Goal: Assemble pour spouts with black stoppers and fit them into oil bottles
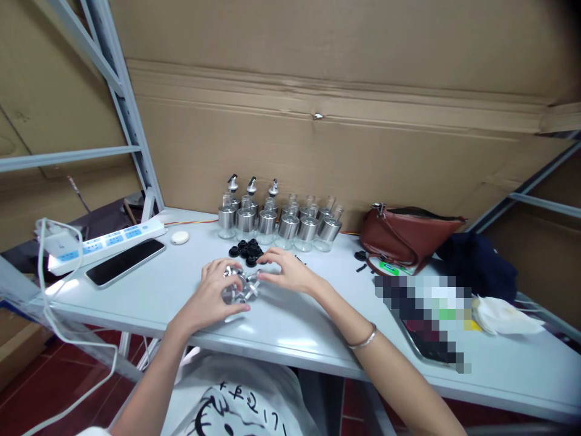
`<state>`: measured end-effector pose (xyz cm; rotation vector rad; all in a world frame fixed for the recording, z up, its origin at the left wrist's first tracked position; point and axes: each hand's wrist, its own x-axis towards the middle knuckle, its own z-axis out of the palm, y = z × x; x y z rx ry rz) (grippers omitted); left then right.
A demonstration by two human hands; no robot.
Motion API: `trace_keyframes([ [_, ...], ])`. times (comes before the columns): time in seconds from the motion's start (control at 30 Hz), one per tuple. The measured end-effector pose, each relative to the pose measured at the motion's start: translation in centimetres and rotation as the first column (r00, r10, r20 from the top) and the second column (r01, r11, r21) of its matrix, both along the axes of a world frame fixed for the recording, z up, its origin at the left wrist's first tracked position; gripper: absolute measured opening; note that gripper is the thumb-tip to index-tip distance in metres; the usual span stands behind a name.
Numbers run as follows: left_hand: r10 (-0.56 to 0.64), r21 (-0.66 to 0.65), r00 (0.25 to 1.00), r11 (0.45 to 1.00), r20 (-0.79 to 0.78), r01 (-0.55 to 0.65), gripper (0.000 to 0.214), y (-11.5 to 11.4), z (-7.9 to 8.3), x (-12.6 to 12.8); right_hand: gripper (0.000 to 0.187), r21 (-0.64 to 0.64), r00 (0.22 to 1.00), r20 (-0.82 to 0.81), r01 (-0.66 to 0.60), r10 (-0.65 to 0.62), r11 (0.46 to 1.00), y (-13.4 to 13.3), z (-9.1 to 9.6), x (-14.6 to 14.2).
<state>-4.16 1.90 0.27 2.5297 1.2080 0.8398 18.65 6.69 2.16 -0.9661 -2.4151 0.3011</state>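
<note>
A small heap of shiny silver metal pieces [247, 289], which look like pourer tops, lies near the front of the table. My left hand [215, 292] curves around the heap's left side, fingers and thumb apart, touching some pieces. From the right, my right hand [287, 270] reaches to the heap with its thumb and fingers spread; its fingertips are at the edge of the pieces. Just behind the hands sits a cluster of black stoppers [247, 249]. Glass bottles with steel sleeves [288, 227] stand in rows farther back, and three at the left carry pourers [252, 184].
A white power strip [109, 242], a phone [127, 262] and a round white case [180, 237] lie at the left. To the right are a brown leather bag [408, 233], a dark cloth [476, 266] and a white tissue [503, 315]. Cardboard [340, 151] walls the back.
</note>
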Motion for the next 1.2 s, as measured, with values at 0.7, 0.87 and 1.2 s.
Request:
trace_keyframes([
  [0.7,0.026,0.174,0.871,0.976,0.490,-0.127,0.014,-1.0,-0.7,2.6,0.023,-0.347,0.898,-0.440,-0.143,-0.027,0.927,-2.8,1.3,-1.7],
  [0.87,-0.049,0.213,0.915,0.976,0.399,-0.041,0.013,-0.7,-1.2,2.5,0.021,-0.164,0.963,-0.270,-0.033,-0.013,0.986,-2.6,1.3,-1.5],
  [1.2,-0.204,0.305,0.978,0.934,0.032,0.185,0.064,-2.9,-1.1,4.5,0.034,-0.041,0.945,-0.260,0.197,-0.201,0.980,-1.2,1.2,0.2],
])
